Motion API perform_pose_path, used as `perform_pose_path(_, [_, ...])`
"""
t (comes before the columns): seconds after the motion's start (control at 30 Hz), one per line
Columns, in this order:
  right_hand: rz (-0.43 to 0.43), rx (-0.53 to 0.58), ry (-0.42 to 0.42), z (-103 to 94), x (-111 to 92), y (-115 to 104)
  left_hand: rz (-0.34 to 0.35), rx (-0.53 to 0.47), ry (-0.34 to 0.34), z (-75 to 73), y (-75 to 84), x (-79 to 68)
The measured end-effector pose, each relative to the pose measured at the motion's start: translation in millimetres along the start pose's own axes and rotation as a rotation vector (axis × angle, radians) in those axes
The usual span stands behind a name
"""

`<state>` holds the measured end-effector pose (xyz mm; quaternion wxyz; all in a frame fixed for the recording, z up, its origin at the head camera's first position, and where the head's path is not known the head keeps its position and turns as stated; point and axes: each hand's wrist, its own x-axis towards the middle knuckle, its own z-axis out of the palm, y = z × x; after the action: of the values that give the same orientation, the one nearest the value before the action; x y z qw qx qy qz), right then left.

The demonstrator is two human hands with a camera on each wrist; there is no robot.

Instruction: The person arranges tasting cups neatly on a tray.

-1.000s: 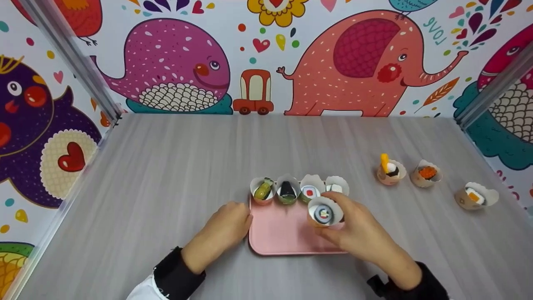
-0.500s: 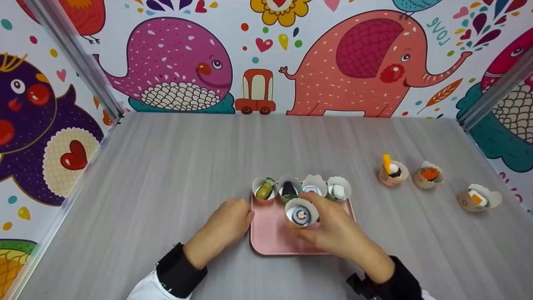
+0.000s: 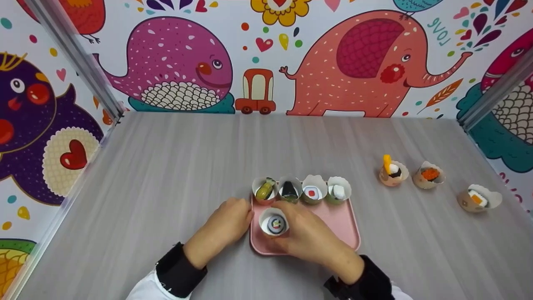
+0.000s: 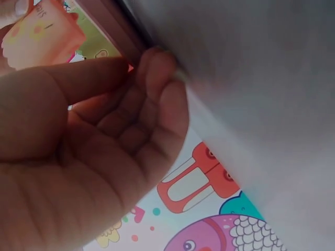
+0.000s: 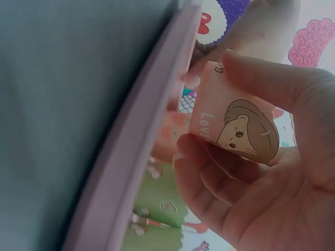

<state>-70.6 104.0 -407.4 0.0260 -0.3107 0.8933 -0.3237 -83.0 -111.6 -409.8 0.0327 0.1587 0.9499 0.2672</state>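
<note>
Cups (image 5: 220,112) total 8: right hand (image 3: 304,233) grips 1, left hand (image 3: 230,218) pinches tray (image 3: 340,223) bearing 4.

The place looked like a partitioned booth, with cartoon-printed walls (image 3: 262,58) and metal corner posts (image 3: 74,58) enclosing a grey bench (image 3: 187,154) on three sides.

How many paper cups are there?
8. Four cups stand along the far side of the pink tray, one cup is in the right hand, and three cups are on the table to the right. I can't see behind that hand.
</note>
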Motion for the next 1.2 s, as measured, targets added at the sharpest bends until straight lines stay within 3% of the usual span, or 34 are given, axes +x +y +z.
perform_pose_path(0.3, [0.031,-0.018,-0.052,10.3,8.7,-3.2,-0.024,-0.02,-0.045,-1.3,-1.5,2.1])
perform_pose_path(0.57, [0.007,-0.078,-0.051,14.7,11.3,-3.6,0.01,-0.004,-0.043,0.6,-5.0,2.4])
perform_pose_path(0.9, [0.012,-0.068,-0.052,16.1,10.4,-1.5,0.051,-0.009,-0.012,-0.2,-4.6,2.3])
perform_pose_path(1.2, [-0.01,-0.047,-0.035,8.7,7.8,-6.2,0.016,-0.005,-0.024,-0.6,-3.3,2.2])
